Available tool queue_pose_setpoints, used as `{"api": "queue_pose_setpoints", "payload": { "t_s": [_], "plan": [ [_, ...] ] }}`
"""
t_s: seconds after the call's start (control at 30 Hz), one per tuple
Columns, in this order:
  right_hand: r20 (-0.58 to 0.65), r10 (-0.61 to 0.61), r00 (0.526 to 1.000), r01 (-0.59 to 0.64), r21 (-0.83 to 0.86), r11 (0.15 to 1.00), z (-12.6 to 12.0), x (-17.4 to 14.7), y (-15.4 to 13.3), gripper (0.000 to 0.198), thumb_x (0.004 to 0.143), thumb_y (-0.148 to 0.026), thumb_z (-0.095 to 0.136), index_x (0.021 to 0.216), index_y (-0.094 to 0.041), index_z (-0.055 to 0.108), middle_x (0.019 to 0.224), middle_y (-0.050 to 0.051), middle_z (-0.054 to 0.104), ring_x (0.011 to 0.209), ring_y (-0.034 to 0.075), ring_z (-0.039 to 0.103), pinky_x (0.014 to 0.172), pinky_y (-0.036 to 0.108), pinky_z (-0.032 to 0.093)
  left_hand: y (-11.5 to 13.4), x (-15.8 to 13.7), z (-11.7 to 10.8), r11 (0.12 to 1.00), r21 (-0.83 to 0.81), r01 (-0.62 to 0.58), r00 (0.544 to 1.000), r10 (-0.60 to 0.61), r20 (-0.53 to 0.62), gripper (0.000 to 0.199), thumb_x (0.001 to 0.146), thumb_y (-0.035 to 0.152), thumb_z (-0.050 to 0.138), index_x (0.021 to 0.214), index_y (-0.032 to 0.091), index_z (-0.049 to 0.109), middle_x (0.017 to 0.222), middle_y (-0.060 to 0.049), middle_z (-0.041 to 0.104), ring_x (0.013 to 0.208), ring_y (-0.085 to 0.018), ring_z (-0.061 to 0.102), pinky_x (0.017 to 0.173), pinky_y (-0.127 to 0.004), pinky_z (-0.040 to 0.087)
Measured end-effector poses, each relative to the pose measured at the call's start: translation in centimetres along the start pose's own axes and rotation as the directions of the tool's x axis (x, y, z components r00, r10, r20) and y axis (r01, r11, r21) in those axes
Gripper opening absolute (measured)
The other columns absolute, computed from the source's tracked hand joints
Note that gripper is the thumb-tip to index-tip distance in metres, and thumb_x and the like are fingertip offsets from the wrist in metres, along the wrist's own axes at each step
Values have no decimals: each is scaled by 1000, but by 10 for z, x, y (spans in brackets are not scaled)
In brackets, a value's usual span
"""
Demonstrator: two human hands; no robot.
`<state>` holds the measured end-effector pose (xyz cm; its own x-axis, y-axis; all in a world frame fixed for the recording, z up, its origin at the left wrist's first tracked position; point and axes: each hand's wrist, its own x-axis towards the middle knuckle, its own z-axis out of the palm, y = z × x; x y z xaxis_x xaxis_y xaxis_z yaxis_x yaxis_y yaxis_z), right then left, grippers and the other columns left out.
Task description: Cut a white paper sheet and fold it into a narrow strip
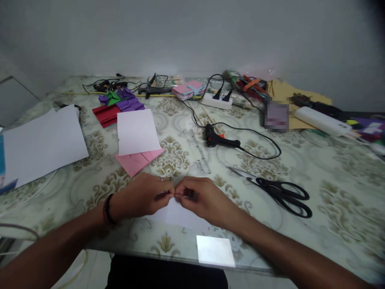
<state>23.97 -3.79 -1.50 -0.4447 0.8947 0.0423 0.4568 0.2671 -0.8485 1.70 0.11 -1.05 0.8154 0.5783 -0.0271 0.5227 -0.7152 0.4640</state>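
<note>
A sheet of white paper [186, 215] lies low in front of me, near the table's front edge, partly covered by my hands. My left hand [147, 194], with a ring and a dark wristband, pinches at its upper edge. Fingertip to fingertip with it, my right hand [207, 198] is also closed in a pinch there. Just beyond the left hand, a square white sheet [138, 132] overlaps a folded pink paper [140, 161]. Black-handled scissors [273, 190] rest to the right of my right hand, and a clear ruler [199, 150] lies ahead.
A black glue gun [221, 138] with its looping cord lies beyond the ruler. Larger white sheets [45, 144] are at left. Folded red paper [106, 115], purple paper [129, 103], a white power strip [216, 101] and a white power bank [321, 121] sit farther back.
</note>
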Motion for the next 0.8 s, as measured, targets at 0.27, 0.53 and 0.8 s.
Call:
{"api": "queue_pose_setpoints", "payload": {
  "t_s": [0.27, 0.53, 0.8],
  "plan": [
    [41, -7, 999, 6, 19, 1000, -5, 0, 3, 18, 79, -2, 65, 77, -19, 68, 75, -3, 67, 67, 12, 59, 65, 23, 44, 1, -1, -8, 1000, -6, -6, 1000, 6, -1, 12, 94, 19, 60, 88, 20, 70, 79, 1, 73, 72, -16, 64, 68, -30, 36],
    [9, -17, 1000, 18, -28, 999, -39, 0, 2, 14, 79, -7, 62, 75, -20, 64, 74, -2, 65, 68, 14, 59, 66, 24, 45, -8, -3, -31, 988, -152, 17, 993, -35, -113, 14, 94, 16, 58, 87, 18, 69, 80, 2, 73, 69, -11, 63, 66, -23, 41],
    [76, -49, 996, 57, -99, 993, -38, 1, 13, 14, 84, -7, 63, 78, -20, 65, 78, -1, 68, 71, 14, 62, 69, 25, 47, -11, -1, -24, 991, -123, 58, 998, -62, -27, 14, 94, 16, 57, 87, 19, 70, 81, 1, 73, 72, -13, 64, 68, -25, 40]
  ]
}}
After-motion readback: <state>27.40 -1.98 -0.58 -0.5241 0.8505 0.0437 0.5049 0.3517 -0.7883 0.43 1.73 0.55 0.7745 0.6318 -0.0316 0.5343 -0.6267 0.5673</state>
